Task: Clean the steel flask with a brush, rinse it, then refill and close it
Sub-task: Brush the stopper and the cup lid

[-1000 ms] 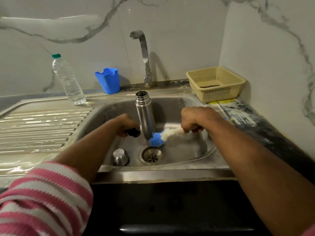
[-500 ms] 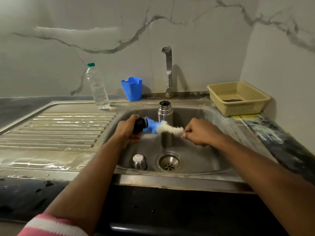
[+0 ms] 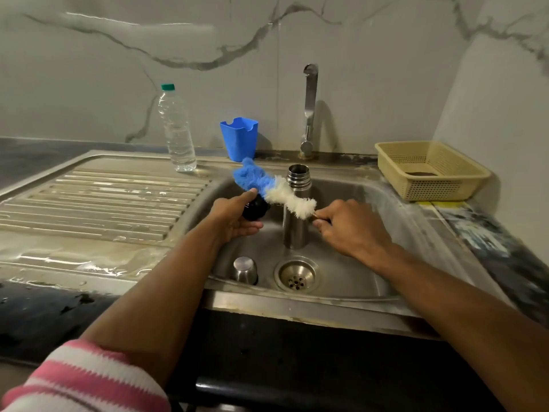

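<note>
Two bare hands work over the stainless steel sink (image 3: 395, 209), where the open cylindrical steel flask (image 3: 295, 221) stands upright on the basin floor, just beyond the round drain (image 3: 295, 276). The right hand (image 3: 347, 227) pinches the thin handle of a bottle brush with white and blue bristles (image 3: 273, 190), which slants up to the left across the flask's neck. The left hand (image 3: 234, 217) curls round a small black stopper (image 3: 254, 208), the brush's blue end lying just above its thumb. A small steel cup lid (image 3: 245, 270) sits mouth down in the near left of the basin. On the far rim stand a clear plastic water bottle with a green cap (image 3: 176, 129) and a blue plastic holder (image 3: 239, 138), left of the steel tap (image 3: 309, 108). A cream plastic basket (image 3: 427, 169) rests on the bench at the right.
</note>
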